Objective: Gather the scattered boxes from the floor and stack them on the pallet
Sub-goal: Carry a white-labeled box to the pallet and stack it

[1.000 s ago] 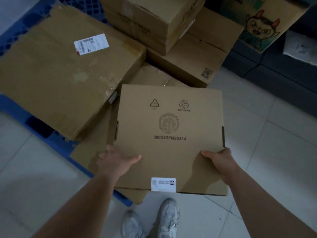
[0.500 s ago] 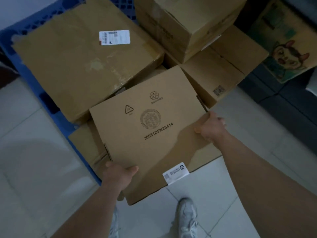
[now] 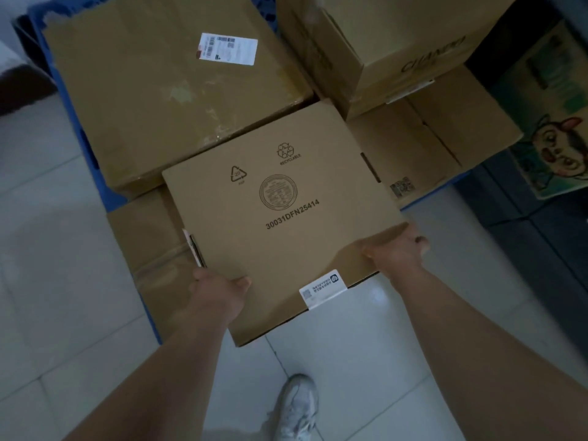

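I hold a flat brown box printed with recycling marks and "30031DFN25414", with a white label at its near edge. My left hand grips its near left corner and my right hand grips its near right corner. The box lies tilted over a low taped box on the blue pallet, and its near part overhangs the floor. Behind it sit a large flat box with a shipping label, a tall box and a wide box under that one.
Pale floor tiles spread around my white shoe. At the right stands a dark low unit with a cartoon-printed box leaning against it.
The box has moved forward and swung further over the pallet. My right hand has slid from the box's right side to its near right corner. The view has come closer.
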A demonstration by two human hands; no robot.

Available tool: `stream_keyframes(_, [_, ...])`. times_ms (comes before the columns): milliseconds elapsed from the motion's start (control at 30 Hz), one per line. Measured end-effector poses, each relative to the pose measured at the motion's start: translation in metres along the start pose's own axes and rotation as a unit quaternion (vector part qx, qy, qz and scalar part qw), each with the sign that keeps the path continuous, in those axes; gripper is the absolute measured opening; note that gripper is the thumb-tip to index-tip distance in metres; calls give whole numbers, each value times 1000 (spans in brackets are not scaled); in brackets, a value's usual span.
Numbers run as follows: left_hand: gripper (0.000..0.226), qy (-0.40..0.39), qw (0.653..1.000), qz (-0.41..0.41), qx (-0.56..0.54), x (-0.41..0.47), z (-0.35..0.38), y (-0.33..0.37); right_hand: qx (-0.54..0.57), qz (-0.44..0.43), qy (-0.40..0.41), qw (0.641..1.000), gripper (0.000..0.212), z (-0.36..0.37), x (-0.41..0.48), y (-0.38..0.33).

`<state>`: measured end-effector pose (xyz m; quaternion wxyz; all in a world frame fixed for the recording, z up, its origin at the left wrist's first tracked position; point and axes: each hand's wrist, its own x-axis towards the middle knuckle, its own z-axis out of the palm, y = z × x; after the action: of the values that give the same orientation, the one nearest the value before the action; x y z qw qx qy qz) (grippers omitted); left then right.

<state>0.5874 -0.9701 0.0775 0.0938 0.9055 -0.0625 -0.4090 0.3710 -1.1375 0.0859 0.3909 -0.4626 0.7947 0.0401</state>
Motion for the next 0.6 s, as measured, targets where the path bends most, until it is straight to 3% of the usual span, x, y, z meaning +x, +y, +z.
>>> stream_keyframes(200, [75, 30, 999, 12, 20, 2, -4, 6, 6, -60, -6, 998, 86, -1, 9, -13])
stream_keyframes(600, [78, 34, 999, 20, 8, 4, -8, 15, -47, -16, 7, 999, 82, -1, 15, -30])
